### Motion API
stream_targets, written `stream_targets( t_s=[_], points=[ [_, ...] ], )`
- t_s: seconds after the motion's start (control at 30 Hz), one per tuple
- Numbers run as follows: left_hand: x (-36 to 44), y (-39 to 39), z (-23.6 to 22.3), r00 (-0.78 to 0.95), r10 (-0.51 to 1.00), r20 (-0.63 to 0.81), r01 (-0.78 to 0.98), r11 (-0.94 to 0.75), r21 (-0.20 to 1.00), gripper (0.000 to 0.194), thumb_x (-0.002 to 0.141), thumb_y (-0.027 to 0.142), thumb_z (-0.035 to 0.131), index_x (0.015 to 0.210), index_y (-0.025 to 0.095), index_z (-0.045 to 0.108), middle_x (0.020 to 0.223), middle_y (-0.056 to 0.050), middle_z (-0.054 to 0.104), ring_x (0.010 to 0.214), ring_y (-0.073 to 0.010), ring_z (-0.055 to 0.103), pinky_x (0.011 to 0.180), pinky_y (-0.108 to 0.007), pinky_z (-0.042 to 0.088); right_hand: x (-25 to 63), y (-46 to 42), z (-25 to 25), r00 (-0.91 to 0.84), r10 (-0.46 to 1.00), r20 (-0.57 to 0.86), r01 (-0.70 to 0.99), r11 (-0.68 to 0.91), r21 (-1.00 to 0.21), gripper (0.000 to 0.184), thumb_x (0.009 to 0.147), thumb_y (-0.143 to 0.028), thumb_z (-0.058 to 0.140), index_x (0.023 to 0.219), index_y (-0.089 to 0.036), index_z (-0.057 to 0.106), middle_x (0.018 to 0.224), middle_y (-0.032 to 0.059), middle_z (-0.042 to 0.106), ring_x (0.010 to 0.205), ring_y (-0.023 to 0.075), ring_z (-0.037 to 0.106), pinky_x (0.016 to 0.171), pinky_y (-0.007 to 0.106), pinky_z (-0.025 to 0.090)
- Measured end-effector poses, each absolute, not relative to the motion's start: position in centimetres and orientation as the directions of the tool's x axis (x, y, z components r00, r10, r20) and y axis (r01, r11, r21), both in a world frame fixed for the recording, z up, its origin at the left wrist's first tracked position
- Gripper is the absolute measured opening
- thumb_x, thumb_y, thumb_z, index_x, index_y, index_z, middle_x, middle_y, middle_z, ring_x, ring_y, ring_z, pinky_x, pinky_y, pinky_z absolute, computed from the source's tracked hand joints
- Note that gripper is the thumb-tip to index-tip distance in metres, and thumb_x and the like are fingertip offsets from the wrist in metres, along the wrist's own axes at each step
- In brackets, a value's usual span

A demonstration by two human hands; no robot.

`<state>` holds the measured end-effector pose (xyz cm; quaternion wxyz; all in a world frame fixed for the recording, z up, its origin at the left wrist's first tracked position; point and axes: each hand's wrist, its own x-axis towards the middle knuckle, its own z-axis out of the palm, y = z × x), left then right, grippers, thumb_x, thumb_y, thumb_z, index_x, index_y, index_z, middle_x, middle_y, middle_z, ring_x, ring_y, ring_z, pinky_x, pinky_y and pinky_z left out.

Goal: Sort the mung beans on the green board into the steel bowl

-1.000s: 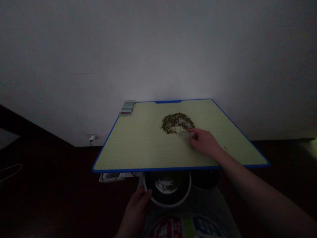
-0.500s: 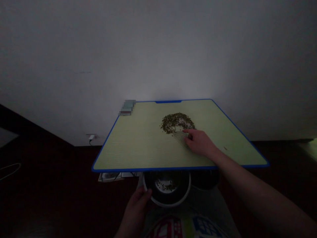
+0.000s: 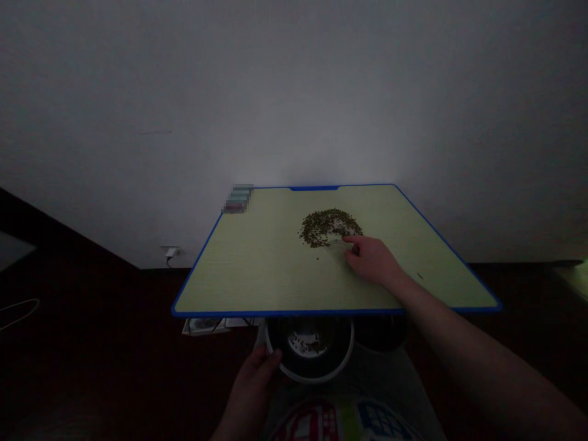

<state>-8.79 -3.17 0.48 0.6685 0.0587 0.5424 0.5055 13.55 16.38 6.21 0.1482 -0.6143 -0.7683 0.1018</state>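
Note:
A pile of small dark green beans (image 3: 325, 226) lies on a pale green table with a blue rim (image 3: 257, 269). My right hand (image 3: 374, 262) rests on the table just right of the pile, fingers closed on a thin clear plastic piece (image 3: 337, 250) whose edge touches the pile's near side. Below the table's front edge, my left hand (image 3: 252, 383) grips the rim of a round dark bowl with a white rim (image 3: 349, 355); a few beans lie inside it.
A small blurred object (image 3: 237, 199) sits at the table's far left corner. A white wall stands behind. A plug and cable (image 3: 171, 253) sit low on the wall at left. The floor around is dark. Patterned cloth (image 3: 340, 422) lies under the bowl.
My right hand with the clear piece has shifted slightly toward the far side, closer to the bean pile. My left hand and the bowl have stayed put.

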Motion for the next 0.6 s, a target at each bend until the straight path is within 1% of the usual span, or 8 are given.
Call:
stream_targets(
  t_s=[0.07,0.17,0.37,0.47,0.6],
  points=[
    [-8.8,-3.1,0.6,-0.096,0.733,-0.673,-0.617,0.487,0.619,0.029,0.059,0.026,0.079,0.084,0.013,0.072,0.081,-0.013,0.077,0.09,-0.0322,0.069,0.08,-0.039,0.053,13.5,16.5,6.2,-0.205,0.974,0.1,0.916,0.227,-0.33,0.042,0.08,-0.025,0.048,0.117,-0.014,0.063,0.074,0.0057,0.069,0.071,0.0186,0.062,0.068,0.029,0.042],
    [-8.8,-3.1,0.6,-0.111,0.741,-0.662,-0.64,0.456,0.618,0.028,0.06,0.024,0.078,0.085,0.013,0.072,0.084,-0.013,0.077,0.09,-0.0323,0.07,0.082,-0.04,0.052,13.5,16.7,6.2,-0.213,0.972,0.1,0.914,0.235,-0.332,0.042,0.08,-0.025,0.047,0.118,-0.014,0.063,0.076,0.0063,0.069,0.072,0.0186,0.062,0.068,0.029,0.043],
    [-8.8,-3.2,0.2,-0.092,0.748,-0.657,-0.645,0.457,0.612,0.024,0.065,0.022,0.075,0.087,0.014,0.071,0.083,-0.012,0.077,0.09,-0.0297,0.07,0.082,-0.037,0.052,13.8,17.2,6.3,-0.221,0.97,0.106,0.913,0.244,-0.327,0.043,0.08,-0.026,0.047,0.118,-0.014,0.063,0.081,0.0079,0.069,0.074,0.0195,0.061,0.068,0.029,0.042],
    [-8.9,-3.2,-0.1,-0.089,0.743,-0.663,-0.659,0.455,0.599,0.024,0.063,0.022,0.076,0.085,0.013,0.071,0.083,-0.012,0.077,0.088,-0.0294,0.07,0.08,-0.036,0.053,13.8,17.3,6.4,-0.237,0.966,0.108,0.908,0.259,-0.33,0.042,0.08,-0.026,0.047,0.118,-0.014,0.063,0.081,0.0076,0.069,0.074,0.0191,0.061,0.068,0.028,0.042],
    [-9.1,-3.2,-0.4,-0.108,0.738,-0.667,-0.628,0.469,0.621,0.024,0.06,0.025,0.078,0.08,0.014,0.07,0.081,-0.011,0.077,0.085,-0.0293,0.071,0.076,-0.035,0.054,13.8,17.4,6.2,-0.249,0.964,0.09,0.899,0.265,-0.348,0.042,0.08,-0.026,0.049,0.118,-0.015,0.063,0.078,0.0056,0.069,0.073,0.0179,0.061,0.069,0.027,0.042]
  ],
)
